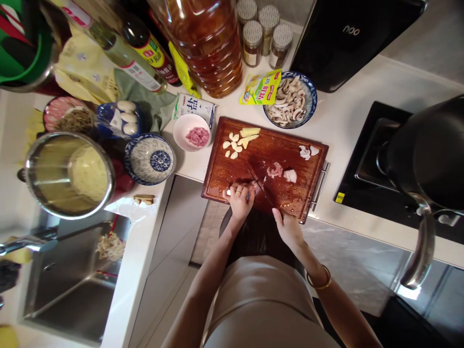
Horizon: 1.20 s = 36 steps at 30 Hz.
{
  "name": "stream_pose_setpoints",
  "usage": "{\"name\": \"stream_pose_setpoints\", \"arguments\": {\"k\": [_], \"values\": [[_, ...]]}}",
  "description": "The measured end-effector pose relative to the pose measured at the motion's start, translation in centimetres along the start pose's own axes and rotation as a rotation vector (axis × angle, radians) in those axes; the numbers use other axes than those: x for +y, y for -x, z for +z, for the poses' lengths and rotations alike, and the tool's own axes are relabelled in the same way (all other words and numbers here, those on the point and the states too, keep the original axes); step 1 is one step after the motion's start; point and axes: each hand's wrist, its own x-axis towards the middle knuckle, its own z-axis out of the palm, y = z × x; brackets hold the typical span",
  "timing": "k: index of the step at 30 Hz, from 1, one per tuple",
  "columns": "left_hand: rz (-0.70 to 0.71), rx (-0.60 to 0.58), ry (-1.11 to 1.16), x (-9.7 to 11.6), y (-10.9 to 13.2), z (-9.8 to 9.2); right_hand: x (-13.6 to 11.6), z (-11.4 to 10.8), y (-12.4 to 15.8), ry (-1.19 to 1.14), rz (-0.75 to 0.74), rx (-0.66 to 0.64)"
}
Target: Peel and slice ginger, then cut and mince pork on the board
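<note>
Both hands work at the near edge of the board (275, 145) on the bench: the left hand (239, 197) is curled down on a piece of meat (255, 188), and the right hand (288, 226) is clenched around the knife (267, 195) handle. The blade's long axis runs diagonally, away and leftward from the right hand, meeting the meat just beside the left fingertips. Spare pieces (276, 169) lie just beyond the blade.

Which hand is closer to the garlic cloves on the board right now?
Left. The left hand rests on the cutting board just on the near side of the garlic cloves, not touching them. The right hand grips the knife at the board's near edge, farther right.
</note>
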Motion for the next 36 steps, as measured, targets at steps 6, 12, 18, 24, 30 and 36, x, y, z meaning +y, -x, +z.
{"name": "stream_pose_setpoints", "arguments": {"k": [6,12,18,24,30,36], "values": [[-0.151,0.018,0.03,0.3,-1.4,0.0,-0.1,0.3,-0.4,0.005,0.031,-0.024],[0.115,-0.007,0.047,-0.2,-0.5,-0.3,0.2,0.2,-1.0,-0.015,0.03,-0.01],[0.27,-0.08,0.099,-0.2,0.3,0.6,0.1,-0.1,-0.9,-0.022,0.006,0.03],[0.256,-0.05,0.165,-0.4,-0.4,0.7,-0.2,0.4,-0.9,0.004,0.025,-0.004],[0.268,-0.053,0.196,-0.9,-0.6,1.2,-0.3,0.4,-0.3,0.071,0.035,-0.024],[0.294,-0.088,0.235,-0.5,-0.9,1.7,-0.4,0.7,-0.9,0.121,0.058,-0.016]]}}
